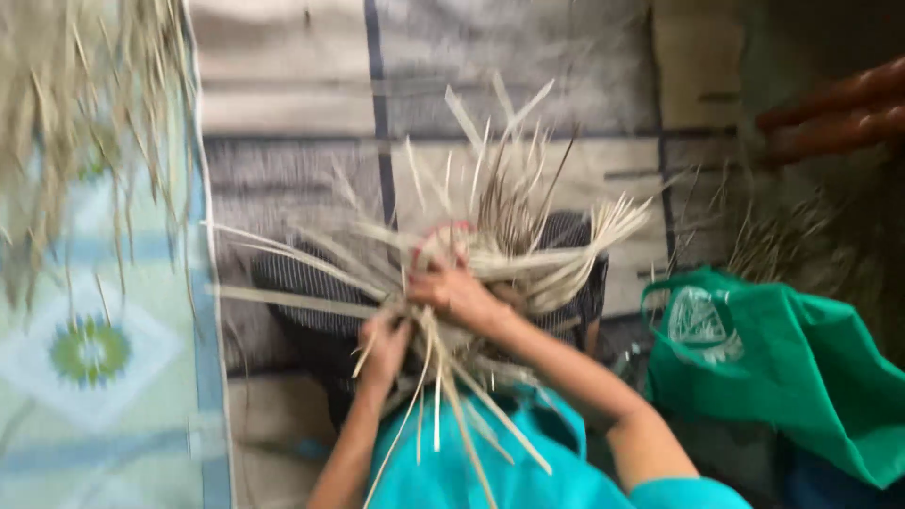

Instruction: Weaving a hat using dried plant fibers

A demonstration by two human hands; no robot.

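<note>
Hands work in the lap over a teal garment [500, 471]: left hand [385, 347] curled around pale palm-leaf strips [509, 254], right hand [452, 287] clamped onto their crossing, apparently steadying the weave; green bag [801, 368] beside, patterned mat [94, 349] beyond.

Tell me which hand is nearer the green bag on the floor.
Right. The right hand grips the bundle of pale strips, on the side toward the green bag. The left hand holds the bundle's lower edge, farther from the bag.
</note>
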